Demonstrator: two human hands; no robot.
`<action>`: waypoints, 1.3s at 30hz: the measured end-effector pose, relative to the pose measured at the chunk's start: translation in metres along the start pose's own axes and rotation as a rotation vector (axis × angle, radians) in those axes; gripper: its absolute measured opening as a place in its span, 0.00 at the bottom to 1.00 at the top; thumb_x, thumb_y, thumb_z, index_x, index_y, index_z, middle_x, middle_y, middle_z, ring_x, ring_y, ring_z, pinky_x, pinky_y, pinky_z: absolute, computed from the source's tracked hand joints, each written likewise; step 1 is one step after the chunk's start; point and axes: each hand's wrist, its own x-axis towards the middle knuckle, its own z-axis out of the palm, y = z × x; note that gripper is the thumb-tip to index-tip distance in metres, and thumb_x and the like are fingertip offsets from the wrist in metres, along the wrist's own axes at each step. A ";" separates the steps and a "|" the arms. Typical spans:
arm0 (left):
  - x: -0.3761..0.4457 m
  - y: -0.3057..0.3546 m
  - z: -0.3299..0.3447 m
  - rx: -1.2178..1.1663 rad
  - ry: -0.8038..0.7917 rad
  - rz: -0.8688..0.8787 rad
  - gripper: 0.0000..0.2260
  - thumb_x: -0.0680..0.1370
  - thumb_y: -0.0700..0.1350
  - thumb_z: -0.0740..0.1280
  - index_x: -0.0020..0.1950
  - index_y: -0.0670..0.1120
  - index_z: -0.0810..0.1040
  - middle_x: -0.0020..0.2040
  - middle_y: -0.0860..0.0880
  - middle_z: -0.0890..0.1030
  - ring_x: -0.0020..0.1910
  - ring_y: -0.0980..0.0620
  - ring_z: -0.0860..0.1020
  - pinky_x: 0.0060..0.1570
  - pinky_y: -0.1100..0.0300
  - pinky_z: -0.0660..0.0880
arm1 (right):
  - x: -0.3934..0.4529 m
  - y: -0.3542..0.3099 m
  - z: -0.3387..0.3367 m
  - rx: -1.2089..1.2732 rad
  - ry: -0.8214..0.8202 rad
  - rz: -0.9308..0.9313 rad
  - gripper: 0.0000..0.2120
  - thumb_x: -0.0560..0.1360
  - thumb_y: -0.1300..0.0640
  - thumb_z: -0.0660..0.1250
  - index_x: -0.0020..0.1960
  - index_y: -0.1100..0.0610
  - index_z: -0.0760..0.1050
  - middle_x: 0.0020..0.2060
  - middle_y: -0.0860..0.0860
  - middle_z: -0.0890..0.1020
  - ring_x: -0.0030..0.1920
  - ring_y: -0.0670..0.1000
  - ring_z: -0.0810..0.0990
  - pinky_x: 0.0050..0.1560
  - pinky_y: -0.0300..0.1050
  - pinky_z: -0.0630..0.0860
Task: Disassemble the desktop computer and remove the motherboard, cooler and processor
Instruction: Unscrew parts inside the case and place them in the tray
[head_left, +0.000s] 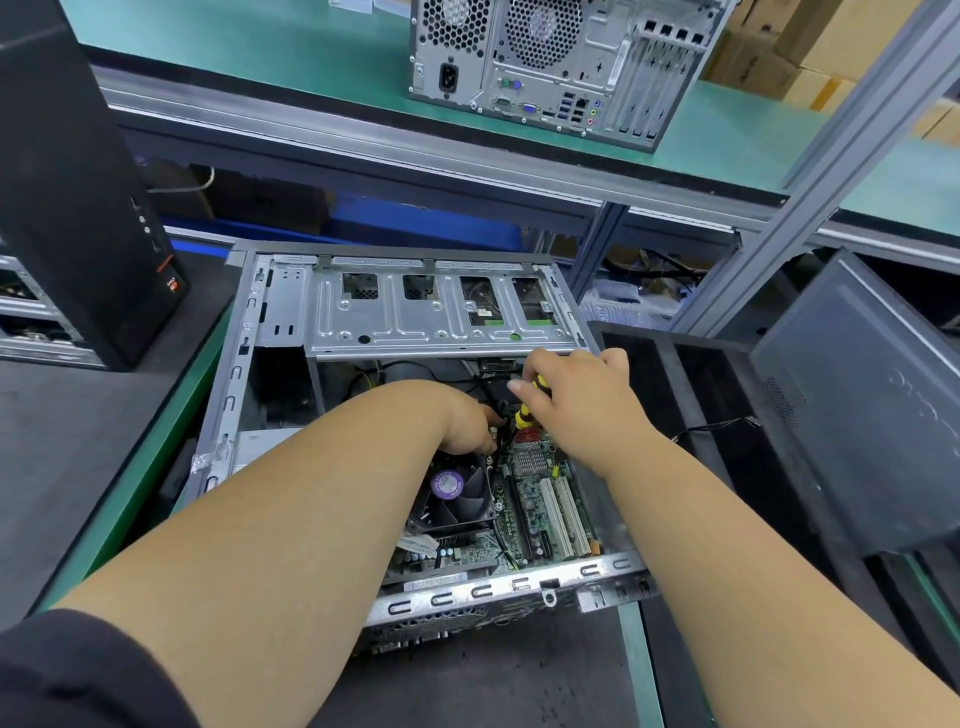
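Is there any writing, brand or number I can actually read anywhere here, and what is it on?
None reads with certainty.
Purple round sticker on the cooler fan: print too small.
Red badge on the black tower: blurred.
White barcode label on the motherboard: illegible.
White lettering on the motherboard near the slots: too small.
Port markings on the grey case on the shelf: too small.

Second silver tower (561, 62) on shelf; black panel (857, 405) right.
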 end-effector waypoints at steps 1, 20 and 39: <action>0.000 0.000 0.000 0.000 0.001 0.000 0.24 0.83 0.49 0.56 0.79 0.52 0.53 0.78 0.48 0.57 0.75 0.46 0.60 0.67 0.57 0.59 | 0.000 0.000 0.000 0.012 0.000 -0.001 0.12 0.80 0.41 0.57 0.49 0.48 0.72 0.31 0.45 0.74 0.43 0.51 0.72 0.54 0.51 0.59; 0.003 0.001 0.002 -0.019 0.020 -0.004 0.24 0.83 0.47 0.56 0.79 0.50 0.54 0.77 0.46 0.59 0.73 0.46 0.62 0.63 0.61 0.62 | 0.000 -0.001 -0.005 0.060 -0.034 0.009 0.07 0.75 0.51 0.61 0.53 0.48 0.70 0.37 0.44 0.75 0.44 0.52 0.72 0.56 0.53 0.62; 0.000 0.000 0.001 -0.030 0.020 -0.017 0.24 0.83 0.47 0.56 0.78 0.54 0.54 0.77 0.46 0.61 0.72 0.46 0.63 0.62 0.60 0.62 | -0.001 0.000 -0.003 0.004 -0.025 0.023 0.12 0.73 0.42 0.63 0.47 0.50 0.69 0.35 0.45 0.75 0.42 0.52 0.73 0.54 0.53 0.61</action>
